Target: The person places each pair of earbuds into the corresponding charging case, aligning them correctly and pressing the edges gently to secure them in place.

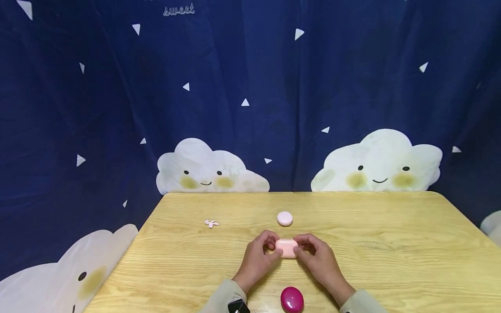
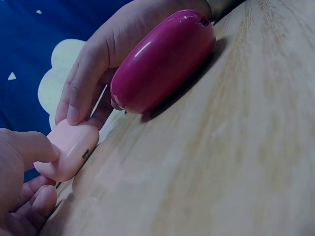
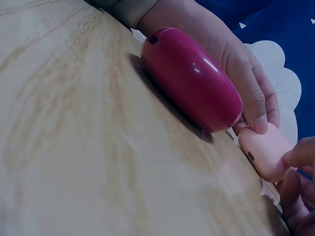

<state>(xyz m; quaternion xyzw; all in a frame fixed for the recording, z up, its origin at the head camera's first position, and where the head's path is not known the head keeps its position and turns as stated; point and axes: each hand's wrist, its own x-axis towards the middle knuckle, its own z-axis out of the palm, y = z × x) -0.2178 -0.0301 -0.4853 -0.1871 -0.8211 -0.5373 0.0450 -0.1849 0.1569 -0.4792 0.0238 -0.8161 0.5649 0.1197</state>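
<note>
1. Two hands: the left hand [image 1: 259, 255] and right hand [image 1: 318, 256] meet over the middle of the table, each with fingers curled round one end of the same thing
2. One pink case [image 1: 286, 248], held between the two hands: pinched at its left end by the left hand and at its right end by the right. It sits low over the table; whether it touches the wood cannot be told. A small dark port shows on its underside in the left wrist view [image 2: 85, 154]
3. One magenta case [image 1: 292, 299], glossy and oval, lying on the table nearer the person than the hands, between the two wrists and apart from the pink case
4. One pale round case [image 1: 284, 218] on the table just beyond the hands
5. One small pink earbud pair [image 1: 211, 223], beyond and to the left of the left hand, well apart from it; how many pieces cannot be told
6. One table [image 1: 391, 243], light wood with visible grain
7. One dark blue curtain [image 1: 250, 87] behind and around the table, printed with white triangles and smiling clouds
</note>
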